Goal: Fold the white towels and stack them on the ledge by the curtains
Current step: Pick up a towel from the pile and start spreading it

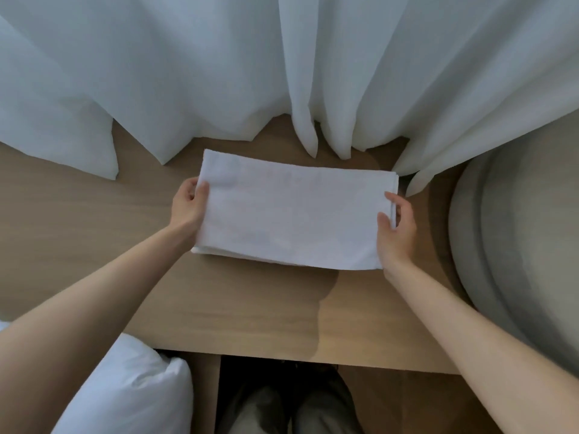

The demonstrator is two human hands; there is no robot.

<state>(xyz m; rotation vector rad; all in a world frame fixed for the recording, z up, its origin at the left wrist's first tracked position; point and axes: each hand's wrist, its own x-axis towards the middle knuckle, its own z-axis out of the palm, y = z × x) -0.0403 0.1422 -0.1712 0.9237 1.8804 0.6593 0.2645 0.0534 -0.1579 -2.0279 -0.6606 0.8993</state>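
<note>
pillow [125, 393] | cut by bottom edge; grey cushion [517, 245] | cut by right edge

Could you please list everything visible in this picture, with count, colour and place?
folded towel: one, white, middle of the ledge; more beneath cannot be told
curtains: several folds, white, sheer, hanging at the back, hems on the ledge
ledge: one, light brown wood, across the middle
rounded padded thing: one, grey, right edge
soft bedding: one, white, lower left
trousers: one pair, grey, bottom centre
left hand: grips the towel's left edge
right hand: grips the towel's right edge
</note>
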